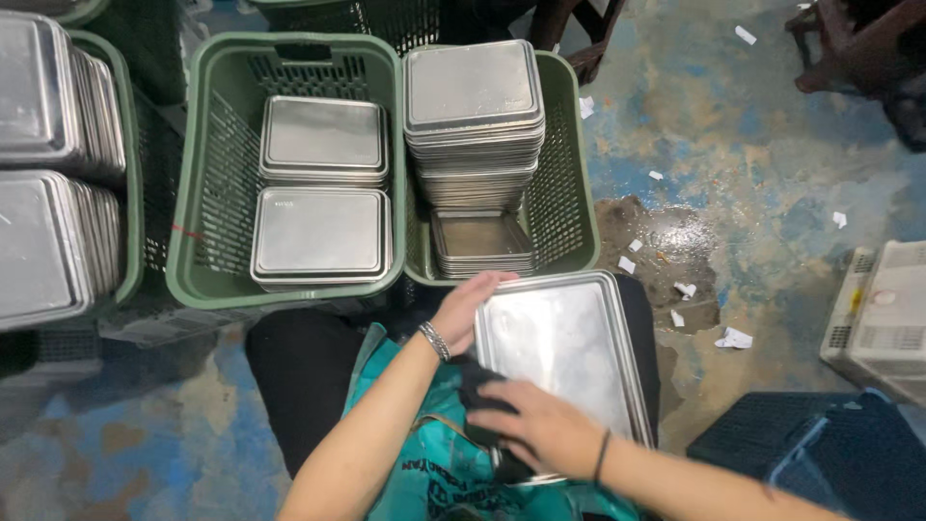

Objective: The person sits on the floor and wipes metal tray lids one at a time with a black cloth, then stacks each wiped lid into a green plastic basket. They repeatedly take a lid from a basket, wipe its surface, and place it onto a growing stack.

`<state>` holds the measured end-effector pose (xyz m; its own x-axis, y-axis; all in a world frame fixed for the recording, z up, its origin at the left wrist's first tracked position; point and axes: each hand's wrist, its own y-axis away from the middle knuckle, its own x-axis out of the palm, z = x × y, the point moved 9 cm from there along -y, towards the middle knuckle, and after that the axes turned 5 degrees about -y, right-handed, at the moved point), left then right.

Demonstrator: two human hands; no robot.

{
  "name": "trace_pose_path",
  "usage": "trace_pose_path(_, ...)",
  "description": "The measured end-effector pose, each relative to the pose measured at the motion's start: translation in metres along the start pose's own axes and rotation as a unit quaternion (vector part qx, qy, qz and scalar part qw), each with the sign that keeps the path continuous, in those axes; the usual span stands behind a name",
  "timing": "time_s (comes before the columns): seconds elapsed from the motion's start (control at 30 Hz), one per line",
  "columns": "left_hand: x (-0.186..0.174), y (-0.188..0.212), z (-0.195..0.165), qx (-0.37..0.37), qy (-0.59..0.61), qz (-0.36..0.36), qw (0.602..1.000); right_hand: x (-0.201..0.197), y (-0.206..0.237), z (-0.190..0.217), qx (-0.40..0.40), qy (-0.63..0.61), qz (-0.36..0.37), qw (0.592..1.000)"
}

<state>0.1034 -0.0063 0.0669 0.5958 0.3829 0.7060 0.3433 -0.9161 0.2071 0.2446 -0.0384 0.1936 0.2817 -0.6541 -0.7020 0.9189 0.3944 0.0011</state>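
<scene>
A flat steel tray (564, 342) lies on my lap, bottom up. My left hand (468, 309) grips its near-left corner, with a bead bracelet on the wrist. My right hand (535, 425) presses a dark cloth (477, 386) against the tray's lower left edge. A teal apron (434, 453) covers my legs under the tray.
Two green plastic baskets sit ahead. The left basket (203, 183) holds two low stacks of steel trays. The right basket (569, 183) holds a tall stack and a short one. More tray stacks fill a basket (130, 193) at far left. A dark blue crate (820, 453) lies at right on the wet, paper-littered floor.
</scene>
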Motion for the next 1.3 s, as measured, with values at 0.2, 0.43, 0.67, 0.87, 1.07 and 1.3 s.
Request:
trace_pose_path(0.2,-0.039,-0.004,-0.027,0.024,-0.092,0.02,0.995,-0.043,-0.059,-0.038,0.138,0.059,-0.132,0.98)
trace_pose_path(0.43,-0.053,0.024,-0.01,0.015,-0.043,-0.029,0.999,0.009,-0.049,0.015,-0.017,-0.071,0.074,0.995)
trace_pose_path(0.67,-0.043,0.028,-0.009,0.013,-0.06,-0.028,0.998,-0.037,-0.004,-0.045,0.237,0.034,0.022,0.971)
trace_pose_path(0.87,-0.028,0.021,-0.011,0.046,-0.127,-0.001,0.991,-0.047,0.022,-0.079,0.312,0.05,0.028,0.948)
trace_pose_path(1.07,-0.028,0.028,-0.022,0.081,-0.189,-0.006,0.979,-0.065,0.061,-0.06,0.426,0.155,0.118,0.884)
trace_pose_path(1.3,-0.024,0.019,-0.002,0.054,-0.106,-0.044,0.992,-0.085,0.019,-0.086,0.215,0.1,-0.315,0.919)
